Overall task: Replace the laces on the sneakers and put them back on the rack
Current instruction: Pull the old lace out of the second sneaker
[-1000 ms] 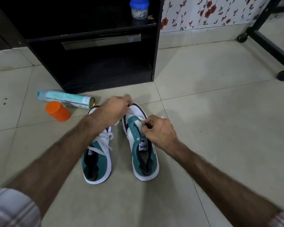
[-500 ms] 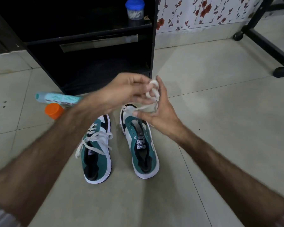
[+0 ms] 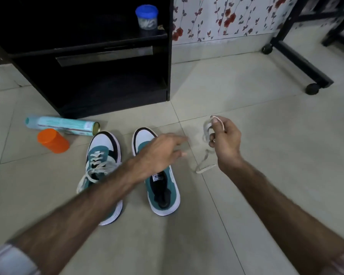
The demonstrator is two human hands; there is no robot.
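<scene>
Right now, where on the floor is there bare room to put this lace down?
Bare tile lies right of the right shoe, under the right hand and its lace, out to the wheeled frame. Tile nearer you is bare too. It is crowded left of the laced left shoe: spray can and orange cap.

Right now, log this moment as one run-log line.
stage: lace removed from right sneaker | right hand: holds white lace | left hand: open over right sneaker | left sneaker: laced | both on floor

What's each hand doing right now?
Left hand: open, holding nothing, over the unlaced sneaker.
Right hand: closed on a white lace.
</scene>
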